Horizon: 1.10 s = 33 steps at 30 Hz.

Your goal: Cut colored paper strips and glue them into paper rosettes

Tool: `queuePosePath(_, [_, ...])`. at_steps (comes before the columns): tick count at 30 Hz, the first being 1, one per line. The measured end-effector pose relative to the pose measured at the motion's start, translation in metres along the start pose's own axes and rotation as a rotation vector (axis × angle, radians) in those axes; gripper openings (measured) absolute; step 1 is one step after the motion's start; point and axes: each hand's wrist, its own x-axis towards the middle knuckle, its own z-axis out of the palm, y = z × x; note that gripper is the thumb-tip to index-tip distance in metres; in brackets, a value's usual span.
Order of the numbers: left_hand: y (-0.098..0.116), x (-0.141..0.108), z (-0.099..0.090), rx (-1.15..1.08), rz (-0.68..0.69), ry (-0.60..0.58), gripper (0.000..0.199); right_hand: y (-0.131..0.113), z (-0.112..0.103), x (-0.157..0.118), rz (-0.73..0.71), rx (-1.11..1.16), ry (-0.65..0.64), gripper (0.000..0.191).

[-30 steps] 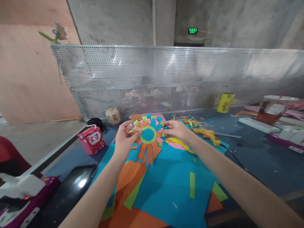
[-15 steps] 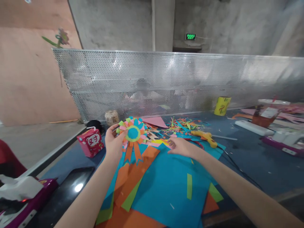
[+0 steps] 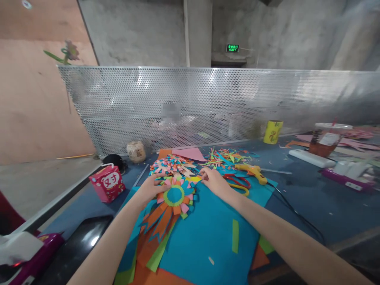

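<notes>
My left hand (image 3: 151, 189) is closed on the upper left edge of a paper rosette (image 3: 174, 195). The rosette has a blue centre, a green ring, petals in several colours and orange-and-blue ribbon tails hanging to the lower left. It is held low over blue paper (image 3: 208, 233). Just up and right of it, my right hand (image 3: 214, 181) has its fingers pressed together at the end of a piece of yellow paper (image 3: 193, 179). Whether they grip the yellow paper or something small is unclear. Behind the rosette lies another multicoloured paper rosette (image 3: 172, 164).
Scissors with red and yellow handles (image 3: 242, 186) and a yellow glue gun (image 3: 252, 172) lie right of my right hand. Paper scraps (image 3: 225, 157) are heaped behind. A red drink carton (image 3: 107, 183) and a dark tablet (image 3: 81, 245) are at left; a perforated metal screen (image 3: 208, 107) bounds the back.
My left hand has brought the rosette down and right, closer to the blue paper and more tilted. The right hand has shifted slightly left and up. The view has moved a little, showing more of the scissors.
</notes>
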Motion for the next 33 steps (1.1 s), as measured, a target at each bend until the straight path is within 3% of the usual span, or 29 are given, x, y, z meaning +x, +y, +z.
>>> queuePosePath(5, [-0.003, 0.008, -0.011, 0.235, 0.082, 0.053, 0.055, 0.009, -0.015, 0.005, 0.007, -0.017, 0.181, 0.025])
queuePosePath(9, [-0.002, 0.008, -0.013, 0.514, 0.162, 0.16, 0.044, 0.011, -0.046, 0.011, -0.012, -0.023, 0.38, 0.02])
queuePosePath(15, [0.004, -0.004, 0.001, 0.829, 0.291, 0.286, 0.042, -0.004, -0.091, 0.014, -0.111, 0.018, 0.641, 0.016])
queuePosePath(18, [0.008, -0.009, 0.012, 0.932, 0.433, 0.264, 0.036, -0.018, -0.1, 0.009, -0.197, 0.113, 0.764, 0.011])
queuePosePath(21, [0.012, -0.015, 0.024, 0.827, 0.563, 0.181, 0.04, -0.033, -0.106, 0.003, -0.226, 0.226, 0.876, 0.007])
queuePosePath(25, [0.02, -0.024, 0.037, 0.555, 0.564, 0.108, 0.05, -0.053, -0.109, -0.001, -0.306, 0.387, 0.939, 0.009])
queuePosePath(29, [0.03, -0.03, 0.041, 0.29, 0.567, 0.179, 0.044, -0.068, -0.11, -0.001, -0.471, 0.5, 0.909, 0.011])
queuePosePath(33, [0.032, -0.028, 0.035, 0.041, 0.487, 0.218, 0.026, -0.08, -0.11, -0.007, -0.615, 0.336, 0.924, 0.016])
